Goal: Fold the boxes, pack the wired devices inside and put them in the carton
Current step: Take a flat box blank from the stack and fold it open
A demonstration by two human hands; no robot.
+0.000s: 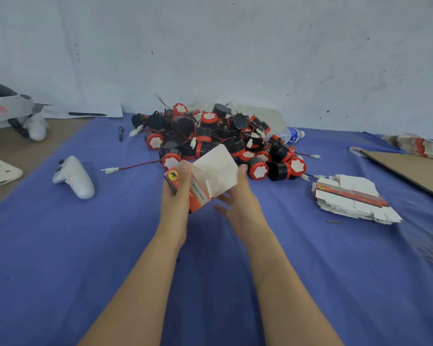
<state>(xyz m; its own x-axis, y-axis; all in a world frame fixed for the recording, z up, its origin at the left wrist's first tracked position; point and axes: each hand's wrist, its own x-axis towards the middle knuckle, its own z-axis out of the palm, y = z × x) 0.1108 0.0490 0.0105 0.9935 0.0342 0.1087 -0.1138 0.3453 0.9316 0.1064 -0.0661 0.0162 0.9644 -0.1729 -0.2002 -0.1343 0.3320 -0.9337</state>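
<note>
A small red and white cardboard box (211,176) is held above the blue cloth, partly opened, with its white flaps up. My left hand (176,193) grips its printed red side. My right hand (238,196) holds the white side, thumb on the top flap. Just behind lies a heap of black and red wired devices (218,138) with red leads and white plugs. A stack of flat unfolded boxes (353,198) lies to the right. A brown cardboard sheet (410,168), perhaps the carton, shows at the right edge.
A white controller (74,177) lies on the cloth at left. A headset (8,111) and a white tablet corner (0,172) sit further left. A water bottle (291,134) lies behind the heap. More flat boxes (411,144) are at far right. A pen (120,133) lies near the heap.
</note>
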